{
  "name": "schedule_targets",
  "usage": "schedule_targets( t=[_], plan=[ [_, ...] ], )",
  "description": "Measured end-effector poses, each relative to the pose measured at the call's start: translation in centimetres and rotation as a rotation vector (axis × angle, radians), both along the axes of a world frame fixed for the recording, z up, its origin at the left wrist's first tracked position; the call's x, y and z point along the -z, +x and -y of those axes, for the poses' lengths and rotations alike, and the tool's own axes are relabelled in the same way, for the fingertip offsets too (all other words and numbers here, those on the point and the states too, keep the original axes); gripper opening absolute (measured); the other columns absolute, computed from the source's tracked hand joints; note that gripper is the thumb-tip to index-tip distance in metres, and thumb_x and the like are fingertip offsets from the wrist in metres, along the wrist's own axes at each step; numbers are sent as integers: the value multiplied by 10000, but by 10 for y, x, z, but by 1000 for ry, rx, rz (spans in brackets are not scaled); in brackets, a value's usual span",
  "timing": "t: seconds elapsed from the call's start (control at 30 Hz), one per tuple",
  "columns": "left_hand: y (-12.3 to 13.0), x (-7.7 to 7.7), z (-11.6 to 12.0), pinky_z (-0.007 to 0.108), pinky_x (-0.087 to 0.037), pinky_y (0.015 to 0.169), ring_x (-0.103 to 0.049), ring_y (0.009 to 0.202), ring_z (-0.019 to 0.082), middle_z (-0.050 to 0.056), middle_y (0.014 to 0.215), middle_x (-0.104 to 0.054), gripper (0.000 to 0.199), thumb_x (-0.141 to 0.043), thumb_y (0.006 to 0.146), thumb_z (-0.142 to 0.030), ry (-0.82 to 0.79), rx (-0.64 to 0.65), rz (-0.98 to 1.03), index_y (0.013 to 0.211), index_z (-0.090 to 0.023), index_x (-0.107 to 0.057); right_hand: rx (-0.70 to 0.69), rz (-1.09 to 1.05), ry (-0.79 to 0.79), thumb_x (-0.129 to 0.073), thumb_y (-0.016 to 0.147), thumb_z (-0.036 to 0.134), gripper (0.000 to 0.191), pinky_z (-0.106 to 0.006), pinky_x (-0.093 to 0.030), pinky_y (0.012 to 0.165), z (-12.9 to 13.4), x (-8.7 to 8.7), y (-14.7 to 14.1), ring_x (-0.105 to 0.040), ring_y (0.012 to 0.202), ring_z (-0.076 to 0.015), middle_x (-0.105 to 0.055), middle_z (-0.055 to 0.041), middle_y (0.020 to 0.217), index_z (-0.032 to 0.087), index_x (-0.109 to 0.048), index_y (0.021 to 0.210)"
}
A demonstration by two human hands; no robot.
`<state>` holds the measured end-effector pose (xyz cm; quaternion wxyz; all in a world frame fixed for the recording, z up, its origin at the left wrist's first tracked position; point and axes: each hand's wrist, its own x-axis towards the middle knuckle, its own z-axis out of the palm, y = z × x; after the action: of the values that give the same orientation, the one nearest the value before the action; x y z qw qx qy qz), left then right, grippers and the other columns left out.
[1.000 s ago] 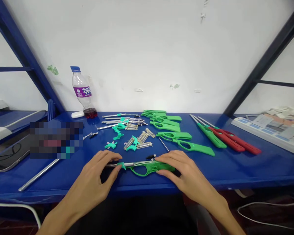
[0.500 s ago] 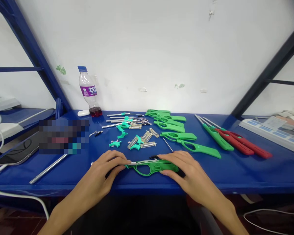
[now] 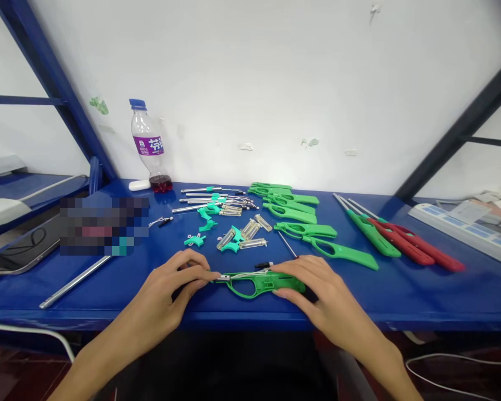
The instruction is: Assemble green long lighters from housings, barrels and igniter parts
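A green lighter casing half (image 3: 269, 284) lies near the table's front edge, its inner side facing up and thin white wires running along it. My left hand (image 3: 178, 285) pinches the end of a silver metal tube (image 3: 223, 277) at the casing's narrow front; most of the tube is hidden by the fingers. My right hand (image 3: 314, 283) is closed round the wide handle end of the casing. A small black igniter piece (image 3: 263, 265) on the wires sits just above the casing's upper edge. Behind the right fingers lies a thin screwdriver (image 3: 287, 245), its handle largely covered.
Beyond the hands lie clear fuel tanks (image 3: 253, 243), teal triggers (image 3: 195, 240), metal tubes (image 3: 192, 208) with wires and several green casing halves (image 3: 345, 254). Red and green lighters (image 3: 417, 245) rest at right. A bottle (image 3: 150, 146) stands back left, near a phone (image 3: 25, 245).
The left hand has shifted slightly left along the tube end. The black piece now shows more fully above the casing. The right hand keeps its hold, and the camera view has moved a little.
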<state>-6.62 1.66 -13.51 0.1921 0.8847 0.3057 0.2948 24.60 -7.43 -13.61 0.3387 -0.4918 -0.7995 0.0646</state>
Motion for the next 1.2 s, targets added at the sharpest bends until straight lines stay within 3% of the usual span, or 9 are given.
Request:
schedule_targets(
  t=[0.67, 0.83, 0.97, 1.2],
  plan=[
    [1, -4, 6, 221, -505, 924, -647, 1029, 118, -19, 1164, -628, 238, -555, 1069, -199, 34, -2, 101, 1178, -328, -723, -12, 24, 1, -503, 1179, 424, 203, -405, -412, 1009, 1, 0, 1, -599, 1130, -258, -679, 0, 1241, 322, -588, 1332],
    [2, -4, 9, 216, -506, 934, -644, 1055, 116, -14, 1177, -629, 295, -529, 1077, -171, 31, 14, 106, 1223, -352, -710, 27, 47, -47, -461, 1180, 476, 314, -440, -442, 1015, 3, 4, 2, -571, 1173, -283, -654, -9, 1262, 375, -485, 1476],
    [2, -4, 10, 212, -500, 949, -638, 1072, 112, -16, 1179, -625, 314, -531, 1074, -156, 57, -9, 157, 1238, -363, -701, 48, 40, -82, -471, 1174, 426, 443, -463, -458, 1050, 4, 5, 2, -563, 1206, -293, -647, -21, 1274, 394, -349, 1598],
    [0, -5, 8, 228, -519, 916, -655, 1035, 125, -3, 1167, -633, 256, -539, 1075, -198, 34, -1, 103, 1193, -334, -721, 40, 69, -43, -491, 1170, 384, 409, -467, -456, 1042, 3, 6, 2, -579, 1177, -296, -655, -33, 1267, 368, -410, 1570]
  ],
)
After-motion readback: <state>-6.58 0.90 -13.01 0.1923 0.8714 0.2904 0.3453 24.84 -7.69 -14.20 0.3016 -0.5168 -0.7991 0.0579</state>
